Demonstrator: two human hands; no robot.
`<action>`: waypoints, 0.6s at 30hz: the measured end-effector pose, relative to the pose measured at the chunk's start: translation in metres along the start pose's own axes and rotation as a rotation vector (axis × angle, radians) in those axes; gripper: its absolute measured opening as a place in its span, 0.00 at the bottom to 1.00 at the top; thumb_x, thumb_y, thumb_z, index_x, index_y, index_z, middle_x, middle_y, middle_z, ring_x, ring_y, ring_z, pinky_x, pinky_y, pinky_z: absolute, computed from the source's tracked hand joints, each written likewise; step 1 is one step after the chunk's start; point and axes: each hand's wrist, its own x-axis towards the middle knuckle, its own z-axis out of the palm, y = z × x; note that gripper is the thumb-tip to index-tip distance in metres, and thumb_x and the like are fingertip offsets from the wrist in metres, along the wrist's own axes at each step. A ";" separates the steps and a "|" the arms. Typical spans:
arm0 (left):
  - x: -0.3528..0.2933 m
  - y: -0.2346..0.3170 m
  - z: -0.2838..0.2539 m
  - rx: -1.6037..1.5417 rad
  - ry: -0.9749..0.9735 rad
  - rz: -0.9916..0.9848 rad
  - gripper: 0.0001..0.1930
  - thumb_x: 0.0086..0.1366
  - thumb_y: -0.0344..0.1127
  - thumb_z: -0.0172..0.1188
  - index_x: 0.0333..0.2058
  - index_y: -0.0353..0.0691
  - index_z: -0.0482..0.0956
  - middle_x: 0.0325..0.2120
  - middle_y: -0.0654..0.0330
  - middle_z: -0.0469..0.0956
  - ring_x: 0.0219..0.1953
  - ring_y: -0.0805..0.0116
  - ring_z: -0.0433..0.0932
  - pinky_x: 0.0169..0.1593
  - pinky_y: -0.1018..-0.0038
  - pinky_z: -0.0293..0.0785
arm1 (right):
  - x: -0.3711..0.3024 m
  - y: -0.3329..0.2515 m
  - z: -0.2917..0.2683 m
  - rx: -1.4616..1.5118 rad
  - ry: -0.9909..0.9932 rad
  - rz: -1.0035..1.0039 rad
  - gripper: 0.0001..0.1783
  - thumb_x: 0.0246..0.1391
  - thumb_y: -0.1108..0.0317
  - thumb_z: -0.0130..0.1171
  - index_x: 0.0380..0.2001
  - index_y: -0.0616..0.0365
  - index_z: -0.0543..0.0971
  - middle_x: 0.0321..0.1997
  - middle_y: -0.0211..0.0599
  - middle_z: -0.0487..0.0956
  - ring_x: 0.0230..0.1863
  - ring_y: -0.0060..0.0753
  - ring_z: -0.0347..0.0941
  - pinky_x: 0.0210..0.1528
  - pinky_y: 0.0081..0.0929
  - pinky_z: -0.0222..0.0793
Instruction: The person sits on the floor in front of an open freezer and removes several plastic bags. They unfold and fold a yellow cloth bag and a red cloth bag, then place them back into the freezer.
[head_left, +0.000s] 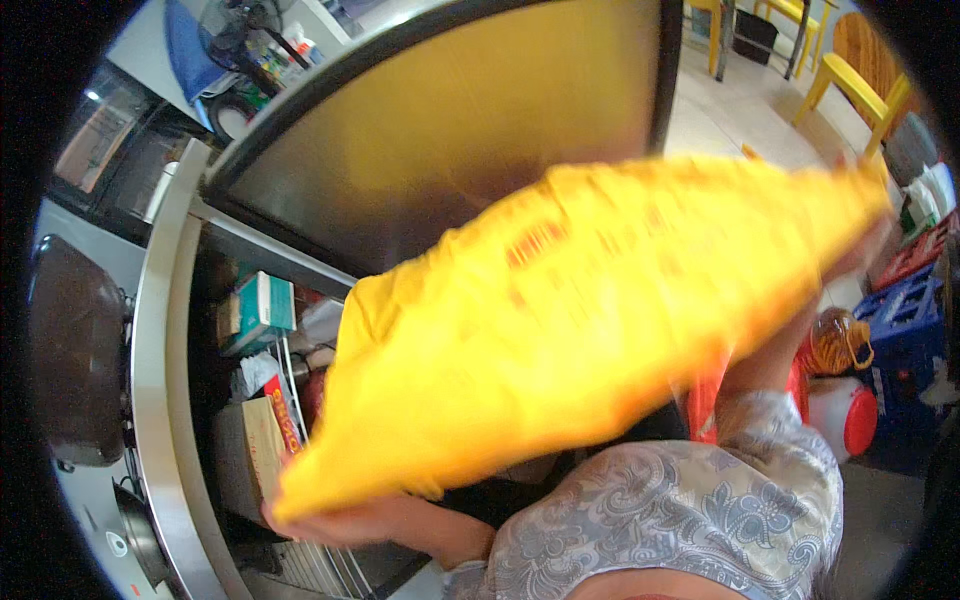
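Observation:
A large yellow sheet with reddish print (pixel 560 320), cloth or plastic, is stretched slantwise before me, smeared by motion. At its lower left corner my left hand (pixel 320 523) grips it, fingers closed and partly covered. The upper right corner is in my right hand (pixel 862 250), also closed but blurred. Behind the sheet stands an opened metal door (pixel 480 120) with a dark border, reflecting its yellow. Past the sheet's left edge, the cabinet holds a teal and white box (pixel 265 310), a red and yellow package (pixel 285 412) and a white wire rack (pixel 325 570).
On the left, a steel counter edge (pixel 160 370) runs beside a dark brown lidded appliance (pixel 75 350). To my right are a jug of amber liquid (pixel 835 340), a red-lidded white container (pixel 842 418) and a blue crate (pixel 900 310). Yellow chairs (pixel 855 95) stand farther back.

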 end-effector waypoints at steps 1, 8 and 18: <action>-0.006 -0.001 -0.018 0.135 0.016 0.113 0.12 0.71 0.34 0.45 0.47 0.33 0.68 0.42 0.46 0.74 0.40 0.55 0.76 0.49 0.59 0.75 | -0.012 -0.001 -0.018 0.345 -0.069 0.237 0.25 0.60 0.52 0.50 0.56 0.53 0.70 0.53 0.42 0.75 0.47 0.46 0.73 0.51 0.52 0.69; 0.022 -0.027 0.041 -1.094 -0.595 -0.021 0.18 0.72 0.50 0.44 0.45 0.41 0.70 0.29 0.55 0.77 0.28 0.69 0.75 0.33 0.67 0.74 | -0.068 -0.104 0.040 1.493 -0.658 0.561 0.29 0.62 0.44 0.46 0.59 0.51 0.68 0.60 0.39 0.69 0.51 0.40 0.68 0.57 0.48 0.64; -0.078 0.062 0.177 -0.444 -0.625 -0.245 0.11 0.70 0.37 0.51 0.47 0.41 0.72 0.55 0.51 0.64 0.56 0.61 0.66 0.57 0.65 0.66 | -0.171 -0.264 0.171 1.635 -0.550 1.235 0.13 0.68 0.64 0.47 0.48 0.62 0.72 0.48 0.38 0.74 0.48 0.24 0.71 0.49 0.20 0.66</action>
